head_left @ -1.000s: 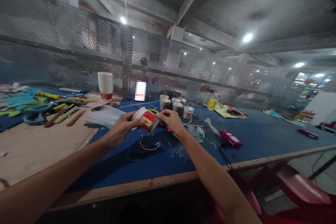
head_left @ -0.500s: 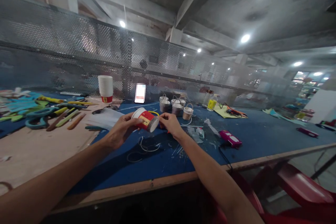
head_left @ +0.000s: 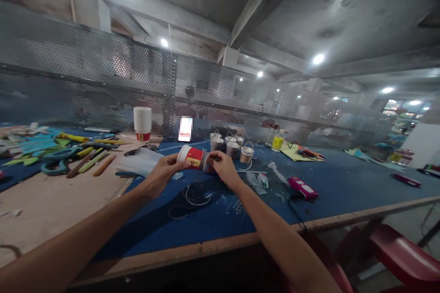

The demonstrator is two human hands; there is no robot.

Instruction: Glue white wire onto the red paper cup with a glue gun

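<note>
A red and white paper cup [head_left: 191, 157] lies tilted on its side in the air above the blue table, its grey-banded end pointing right. My left hand [head_left: 161, 173] is closed round its white rim end, thumb on the near side. At the grey end, the fingers of my right hand [head_left: 222, 168] are pinched together against the cup; whether they hold anything small there is hidden. Just behind stand several small cups with wire-like handles [head_left: 232, 146]. Loops of thin white cord [head_left: 195, 200] lie on the table below the cup.
Left of the hands are stacked paper cups [head_left: 142, 123], scissors [head_left: 57, 161] and a pale board [head_left: 44, 197]. A lit phone [head_left: 185, 129] stands behind. To the right are a yellow-labelled bottle [head_left: 277, 141] and a magenta device [head_left: 302, 188]; red chairs [head_left: 404, 252] stand beyond the table edge.
The cup has turned closer to level. My right hand has moved in against its grey end, and the yellow loop seen behind the cup no longer shows. The view has shifted slightly.
</note>
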